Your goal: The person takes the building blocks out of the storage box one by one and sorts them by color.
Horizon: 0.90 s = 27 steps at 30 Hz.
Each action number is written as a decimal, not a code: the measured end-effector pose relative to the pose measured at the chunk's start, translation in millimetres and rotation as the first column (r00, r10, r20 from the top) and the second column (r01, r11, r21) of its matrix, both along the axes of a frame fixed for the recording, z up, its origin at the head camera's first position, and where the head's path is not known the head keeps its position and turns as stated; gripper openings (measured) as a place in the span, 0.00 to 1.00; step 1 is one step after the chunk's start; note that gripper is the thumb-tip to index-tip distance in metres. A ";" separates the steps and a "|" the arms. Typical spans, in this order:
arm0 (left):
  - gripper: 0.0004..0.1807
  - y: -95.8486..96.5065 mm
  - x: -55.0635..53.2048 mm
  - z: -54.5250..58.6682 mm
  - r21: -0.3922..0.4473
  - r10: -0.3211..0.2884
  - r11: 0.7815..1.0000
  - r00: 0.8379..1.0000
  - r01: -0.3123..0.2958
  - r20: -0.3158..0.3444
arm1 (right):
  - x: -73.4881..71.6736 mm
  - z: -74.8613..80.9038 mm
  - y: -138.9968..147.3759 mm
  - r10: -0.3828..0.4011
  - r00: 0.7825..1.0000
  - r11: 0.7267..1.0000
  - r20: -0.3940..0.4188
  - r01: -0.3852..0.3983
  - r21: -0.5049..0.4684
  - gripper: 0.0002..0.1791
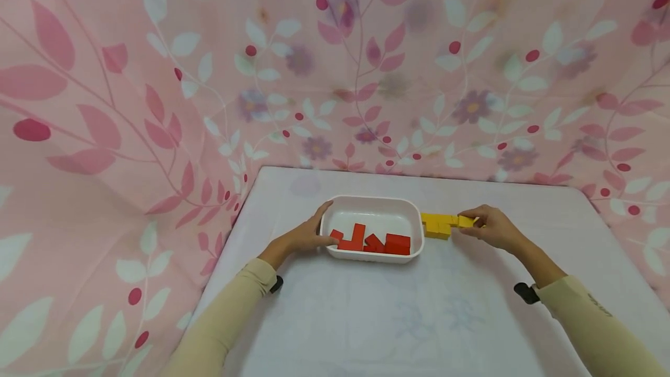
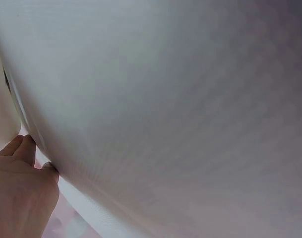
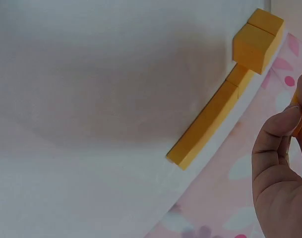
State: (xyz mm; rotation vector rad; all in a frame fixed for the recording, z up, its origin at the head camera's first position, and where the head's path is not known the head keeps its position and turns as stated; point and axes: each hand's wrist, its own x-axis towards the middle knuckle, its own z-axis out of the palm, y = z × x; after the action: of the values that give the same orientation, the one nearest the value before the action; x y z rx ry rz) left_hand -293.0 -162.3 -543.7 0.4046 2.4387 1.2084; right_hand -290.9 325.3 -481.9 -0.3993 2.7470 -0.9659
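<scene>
My left hand [image 1: 306,234] holds the left end of a white rectangular tray [image 1: 374,218], its thumb over the near rim. Several red blocks [image 1: 398,244] lie along the tray's near side. Just outside the tray's right end stand several yellow blocks [image 1: 437,228], some stacked, others in a row. At the right of that row, my right hand [image 1: 494,227] pinches a small yellow block [image 1: 466,222] between thumb and fingers. In the right wrist view the held piece is mostly hidden by the fingers [image 3: 282,121], apart from the long yellow row [image 3: 205,124].
A white cloth [image 1: 361,319] covers the table. Behind it and at its left hangs a pink floral curtain [image 1: 324,74]. A dark wrist-worn device [image 1: 526,293] shows at the right cuff, another [image 1: 277,284] at the left cuff.
</scene>
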 end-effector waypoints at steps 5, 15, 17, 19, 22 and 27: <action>0.58 -1.0 -1.1 1.7 0.000 -0.009 1.000 1.000 0.009 -0.005 | -1.3 -11.2 4.8 0.008 1.000 0.999 0.002 -0.008 0.045 0.26; 0.58 -0.8 -0.7 -3.1 -0.001 -0.017 1.000 1.000 0.017 -0.005 | -3.5 -26.8 2.2 0.026 0.999 0.994 0.028 -0.029 0.105 0.24; 0.58 -1.0 -0.9 -2.7 0.003 -0.011 1.000 1.000 0.011 -0.006 | -5.9 -29.6 0.9 0.029 0.999 0.994 0.035 -0.032 0.107 0.24; 0.58 -1.2 -1.4 -2.1 0.002 -0.006 1.000 1.000 0.006 -0.009 | -8.0 -29.9 -1.4 0.031 0.998 0.994 0.046 -0.036 0.103 0.24; 0.58 -0.6 -2.5 -1.7 0.009 -0.006 1.000 1.000 0.006 -0.005 | -10.2 -29.5 -4.2 0.034 0.998 0.993 0.053 -0.040 0.113 0.25; 0.59 0.3 -3.7 -0.8 0.021 -0.006 1.000 1.000 0.006 0.011 | -12.3 -28.7 -6.5 0.046 0.998 0.989 0.052 -0.053 0.137 0.24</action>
State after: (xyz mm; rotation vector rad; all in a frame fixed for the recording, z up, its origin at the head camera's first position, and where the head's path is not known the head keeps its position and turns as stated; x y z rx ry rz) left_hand -296.7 -161.9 -544.5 0.4100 2.4159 1.2320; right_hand -303.2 318.8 -510.6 -0.4126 2.7251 -0.7574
